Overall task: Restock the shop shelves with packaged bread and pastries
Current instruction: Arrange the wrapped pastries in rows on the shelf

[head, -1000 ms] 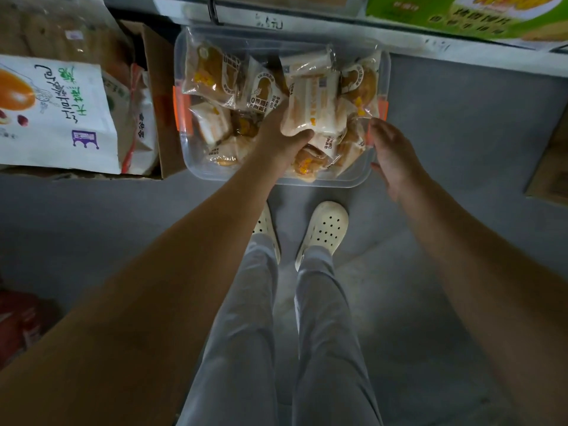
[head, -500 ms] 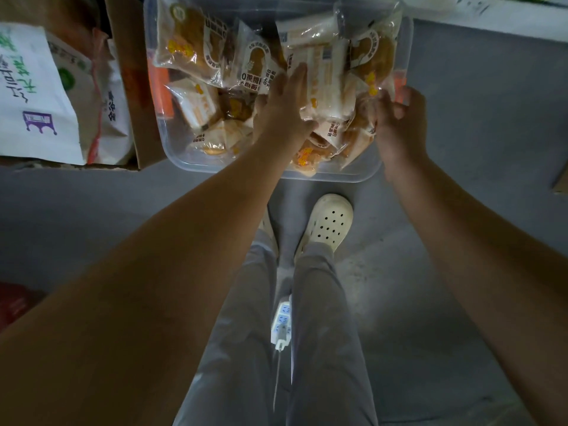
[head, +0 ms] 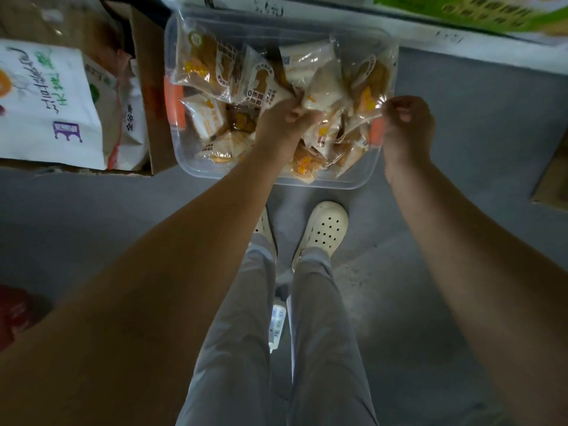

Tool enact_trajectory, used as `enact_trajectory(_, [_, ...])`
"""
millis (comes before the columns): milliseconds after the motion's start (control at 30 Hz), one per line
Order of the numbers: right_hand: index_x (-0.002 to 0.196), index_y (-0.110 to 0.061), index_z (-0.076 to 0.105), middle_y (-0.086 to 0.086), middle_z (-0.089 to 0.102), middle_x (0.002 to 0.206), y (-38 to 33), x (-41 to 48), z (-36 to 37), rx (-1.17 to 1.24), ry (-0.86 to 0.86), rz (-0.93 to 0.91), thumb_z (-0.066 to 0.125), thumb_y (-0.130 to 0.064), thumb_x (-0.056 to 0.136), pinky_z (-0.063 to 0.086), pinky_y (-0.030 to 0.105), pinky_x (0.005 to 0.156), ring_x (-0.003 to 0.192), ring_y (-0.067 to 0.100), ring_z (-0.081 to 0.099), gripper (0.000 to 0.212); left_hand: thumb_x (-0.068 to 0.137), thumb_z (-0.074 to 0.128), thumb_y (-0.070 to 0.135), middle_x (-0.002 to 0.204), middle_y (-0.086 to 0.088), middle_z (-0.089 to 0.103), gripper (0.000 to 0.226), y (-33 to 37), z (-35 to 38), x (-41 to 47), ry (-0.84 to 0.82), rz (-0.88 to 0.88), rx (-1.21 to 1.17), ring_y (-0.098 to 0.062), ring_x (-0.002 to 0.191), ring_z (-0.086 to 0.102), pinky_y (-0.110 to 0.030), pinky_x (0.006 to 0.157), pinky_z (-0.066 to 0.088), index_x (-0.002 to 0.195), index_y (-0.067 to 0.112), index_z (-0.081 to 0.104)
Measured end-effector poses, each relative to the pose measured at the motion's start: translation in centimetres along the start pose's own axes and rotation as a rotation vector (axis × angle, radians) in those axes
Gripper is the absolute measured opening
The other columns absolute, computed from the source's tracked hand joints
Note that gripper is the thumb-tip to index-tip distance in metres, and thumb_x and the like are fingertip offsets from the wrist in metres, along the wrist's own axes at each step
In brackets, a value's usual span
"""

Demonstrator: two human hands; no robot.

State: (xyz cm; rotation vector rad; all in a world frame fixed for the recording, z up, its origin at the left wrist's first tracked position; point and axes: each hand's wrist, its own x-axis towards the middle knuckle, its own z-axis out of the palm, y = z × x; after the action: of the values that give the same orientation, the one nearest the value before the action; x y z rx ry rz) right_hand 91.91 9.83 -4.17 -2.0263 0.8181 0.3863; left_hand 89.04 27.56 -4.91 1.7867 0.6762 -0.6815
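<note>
1. Nearest us, the person's pale clogs (head: 322, 229) stood on the grey floor (head: 461, 272), with a white power strip (head: 278, 321) lying between the trouser legs.
2. The left hand (head: 282, 124) had its fingers curled round the end of a white pastry packet (head: 322, 90). It was the same packet as a second before, now pulled lower and tilted. We could not tell whether the neighbouring packet was caught in the same grip.
3. The right hand (head: 405, 124) had changed most. A second earlier it lay open beside the tub's right wall. It had since come in over the orange clip (head: 376, 133), and thumb and fingers now pinched the clear wrapper corner of a yellow bread packet (head: 368, 99).
4. The clear plastic tub (head: 307, 182) sat on the floor just beside a cardboard box (head: 147, 87). It was still heaped with packets, and none had left it.
5. Farthest off, the white shelf edge (head: 461, 41) ran above the tub. We judged that with both hands now loaded, the picking step was nearly done and the lift to the shelf came next. We also judged that a pinch on such a thin corner could slip.
</note>
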Motion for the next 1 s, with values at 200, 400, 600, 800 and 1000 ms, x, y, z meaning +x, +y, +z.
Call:
enact_trajectory(200, [0.088,-0.026,0.060,-0.001,0.064,0.088,-3.9,-6.0,-3.9,0.316,-0.004,0.048,0.060,-0.019,0.095,0.049,0.026,0.074,0.082,0.013,0.060,0.010,0.095,0.059,0.043,0.082,0.003,0.061,0.031,1.8,-3.4,-8.0,-0.114,-0.156,-0.304,-0.013,0.082,0.058,-0.039,0.093,0.052,0.113,0.019,0.064])
enact_trajectory(400, [0.091,-0.024,0.048,-0.012,0.055,0.087,-13.1,-15.9,-8.8,0.548,-0.088,0.095,0.045,-0.020,0.105,0.050,0.023,0.081,0.103,0.027,0.065,0.015,0.087,0.073,0.038,0.097,0.001,0.064,0.031,7.9,-9.8,-17.8,-0.057,-0.112,-0.581,-0.020,0.094,0.059,-0.033,0.092,0.049,0.108,0.016,0.065])
enact_trajectory(600, [0.109,-0.025,0.047,-0.004,0.059,0.104,-24.4,-27.1,-15.1,0.663,-0.222,0.008,0.038,-0.025,0.108,0.050,0.028,0.091,0.096,0.017,0.064,0.009,0.089,0.066,0.048,0.078,0.012,0.057,0.031,16.8,-17.5,-29.8,-0.057,0.040,-0.652,-0.001,0.069,0.056,-0.021,0.073,0.050,0.090,0.018,0.059])
enact_trajectory(800, [0.101,-0.020,0.049,0.002,0.067,0.095,-29.7,-35.1,-20.8,0.719,-0.376,-0.238,0.041,-0.023,0.106,0.054,0.031,0.090,0.096,0.027,0.068,0.010,0.083,0.076,0.041,0.104,-0.020,0.067,0.043,22.9,-21.7,-39.1,-0.044,0.238,-0.737,-0.031,0.099,0.060,-0.045,0.095,0.045,0.106,0.007,0.066])
enact_trajectory(1000, [0.100,-0.022,0.051,0.009,0.066,0.117,-34.8,-40.3,-25.4,0.778,-0.431,-0.331,0.043,-0.029,0.105,0.051,0.036,0.088,0.098,0.025,0.070,0.012,0.098,0.053,0.010,0.118,-0.004,0.069,0.047,28.5,-24.8,-46.5,-0.083,0.525,-0.790,-0.023,0.102,0.067,-0.034,0.090,0.055,0.142,0.024,0.044])
